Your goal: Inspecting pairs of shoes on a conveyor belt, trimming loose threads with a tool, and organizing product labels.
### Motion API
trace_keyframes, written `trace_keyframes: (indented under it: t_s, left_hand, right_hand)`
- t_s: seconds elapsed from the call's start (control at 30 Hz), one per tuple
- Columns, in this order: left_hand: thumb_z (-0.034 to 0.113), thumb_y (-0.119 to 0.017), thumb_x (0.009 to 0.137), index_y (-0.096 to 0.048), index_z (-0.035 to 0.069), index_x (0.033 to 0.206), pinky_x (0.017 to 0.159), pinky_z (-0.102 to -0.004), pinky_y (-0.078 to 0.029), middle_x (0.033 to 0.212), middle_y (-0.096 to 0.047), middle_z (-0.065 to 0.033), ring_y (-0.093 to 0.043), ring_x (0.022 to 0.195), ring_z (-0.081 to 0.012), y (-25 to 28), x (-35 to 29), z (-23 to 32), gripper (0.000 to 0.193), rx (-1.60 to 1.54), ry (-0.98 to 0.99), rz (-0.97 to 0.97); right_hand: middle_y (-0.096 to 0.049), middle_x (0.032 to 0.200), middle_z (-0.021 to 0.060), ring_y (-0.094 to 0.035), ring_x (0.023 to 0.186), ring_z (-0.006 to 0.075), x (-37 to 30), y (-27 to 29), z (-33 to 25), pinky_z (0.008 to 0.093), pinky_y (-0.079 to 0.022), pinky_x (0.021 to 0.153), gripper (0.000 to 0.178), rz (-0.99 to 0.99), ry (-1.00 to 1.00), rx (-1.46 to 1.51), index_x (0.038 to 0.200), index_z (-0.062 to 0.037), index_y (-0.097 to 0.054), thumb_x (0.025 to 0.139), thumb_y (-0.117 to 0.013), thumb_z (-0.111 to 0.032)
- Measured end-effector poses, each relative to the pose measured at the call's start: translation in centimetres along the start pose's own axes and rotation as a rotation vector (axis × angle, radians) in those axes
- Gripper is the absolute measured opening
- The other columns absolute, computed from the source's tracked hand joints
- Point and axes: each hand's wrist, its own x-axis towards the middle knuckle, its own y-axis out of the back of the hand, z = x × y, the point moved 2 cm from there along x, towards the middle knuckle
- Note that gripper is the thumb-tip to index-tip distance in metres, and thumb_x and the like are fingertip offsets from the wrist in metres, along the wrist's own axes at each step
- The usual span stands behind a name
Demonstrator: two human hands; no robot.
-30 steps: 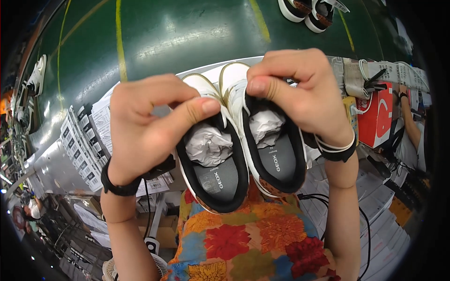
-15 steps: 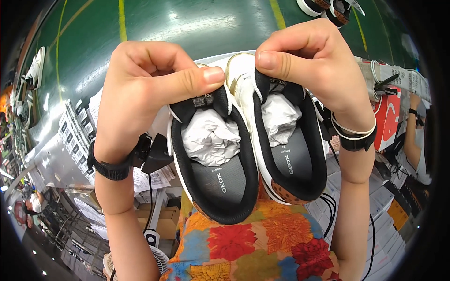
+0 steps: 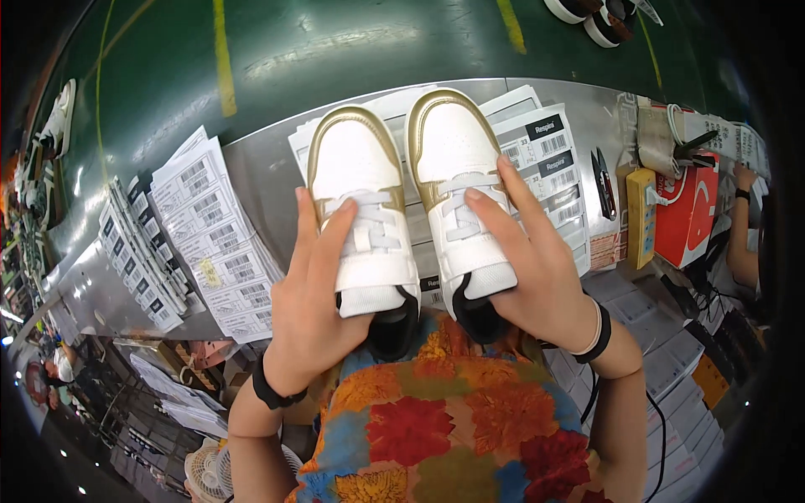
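Observation:
A pair of white sneakers with gold-trimmed toes, pale grey laces and black linings is held side by side, toes pointing away from me. My left hand is closed around the left sneaker, its fingers along the outer side and laces. On the right sneaker, my right hand grips the outer side, one finger on the laces. Both heels hang near my patterned apron. Beneath the shoes lie printed label sheets on a metal table.
Stacks of barcode labels lie left of the shoes. To the right are a slim black tool, a yellow power strip and a red box. Beyond runs a green surface with other shoes. Another person's arm shows far right.
The hands have let go of the shoe tongues and now grip the sneakers' sides. The shoes have tipped so their toes and laces show instead of the paper-stuffed insides.

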Motion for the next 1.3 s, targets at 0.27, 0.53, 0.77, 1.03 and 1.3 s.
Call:
trace_keyframes:
  t_s: [0.27,0.53,0.77,1.03,1.3]
  left_hand:
    - [-0.008,-0.06,0.062,-0.056,-0.001,0.127,0.071,-0.0354,-0.054,0.087,-0.065,-0.0279,-0.065,0.076,-0.0434,3.4,2.5,2.6,0.065,-0.109,-0.09,-0.072]
    - [-0.008,-0.065,0.062,-0.062,-0.003,0.122,0.081,-0.0233,-0.05,0.09,-0.073,-0.0129,-0.068,0.086,-0.0113,5.2,2.8,4.5,0.06,-0.105,0.033,-0.134]
    - [0.004,-0.068,0.071,-0.05,-0.005,0.137,0.097,-0.0287,-0.046,0.126,-0.062,-0.0123,-0.061,0.112,-0.0221,7.9,3.2,5.5,0.069,-0.667,0.07,0.294]
    - [0.006,-0.056,0.084,-0.05,-0.004,0.136,0.094,-0.0294,-0.049,0.124,-0.063,-0.0114,-0.063,0.109,-0.0209,-3.3,4.4,-2.3,0.053,-1.733,0.676,0.174]
    - [0.008,-0.045,0.098,-0.05,-0.002,0.134,0.092,-0.03,-0.052,0.122,-0.064,-0.0105,-0.064,0.106,-0.0196,1.8,8.0,-2.4,0.038,-1.504,0.623,0.029]
  right_hand:
    - [-0.066,0.106,0.0273,-0.064,0.106,0.0395,3.5,4.0,-1.2,0.0384,-0.054,0.085,0.064,-0.149,-0.022,0.111,0.125,-0.001,-0.061,0.062,-0.065,0.009]
    - [-0.07,0.098,0.0222,-0.072,0.088,0.0304,3.9,5.5,-2.4,0.0263,-0.054,0.078,0.055,-0.134,-0.036,0.211,0.12,-0.0005,-0.065,0.066,-0.065,0.008]
    - [-0.061,0.128,0.0151,-0.063,0.113,0.0236,2.4,8.7,-1.4,0.0321,-0.047,0.097,0.051,0.31,-0.231,0.754,0.133,0.0003,-0.054,0.083,-0.062,-0.009]
    - [-0.06,0.128,0.0142,-0.062,0.109,0.0203,0.4,3.9,-2.9,0.0303,-0.049,0.093,0.048,0.283,-0.313,1.236,0.134,-0.0005,-0.051,0.086,-0.058,-0.006]
    - [-0.058,0.127,0.0134,-0.062,0.106,0.017,2.7,3.5,2.2,0.0284,-0.051,0.09,0.046,0.462,-0.423,1.46,0.135,-0.0013,-0.047,0.09,-0.055,-0.003]
